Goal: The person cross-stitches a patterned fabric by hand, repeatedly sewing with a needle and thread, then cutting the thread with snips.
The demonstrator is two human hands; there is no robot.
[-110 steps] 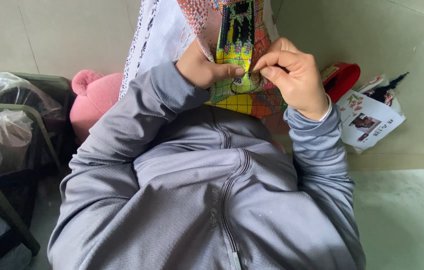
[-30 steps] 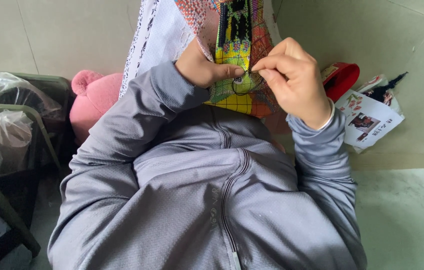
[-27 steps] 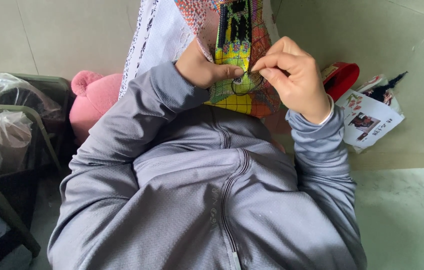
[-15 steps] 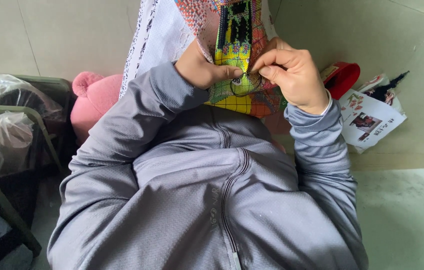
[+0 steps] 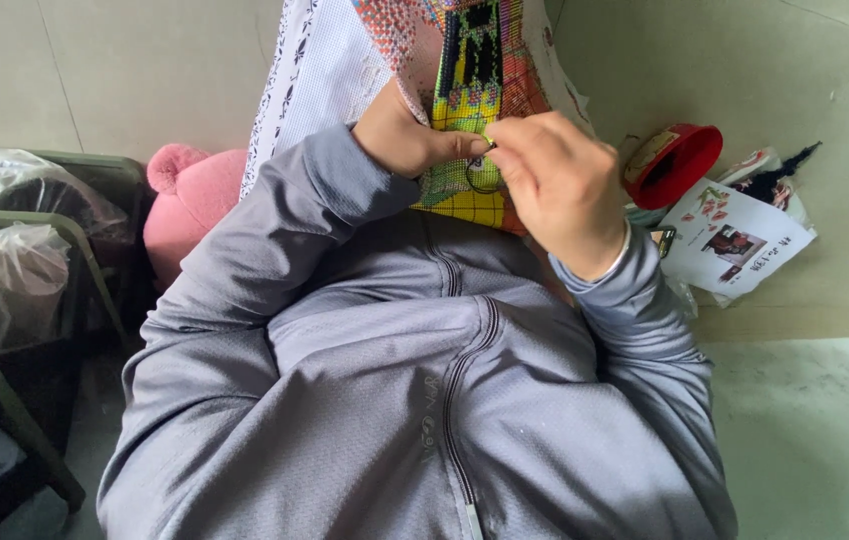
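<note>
Two hands raised together, left (image 5: 407, 140) gripping embroidery cloth (image 5: 475, 95), right (image 5: 560, 185) pinching it

A pale floor (image 5: 825, 420) runs under the scene, greenish and scuffed at the lower right; on it, to the right, a red cup-shaped container (image 5: 680, 160) lies tipped on its side, just beside a printed paper sheet (image 5: 735, 240) (small pictures on it, too small to read); a dark tuft (image 5: 780, 180) lies by the sheet's upper edge; at the left a pink plush thing (image 5: 190, 205) sits low beside dark green frames (image 5: 65, 240).
</note>
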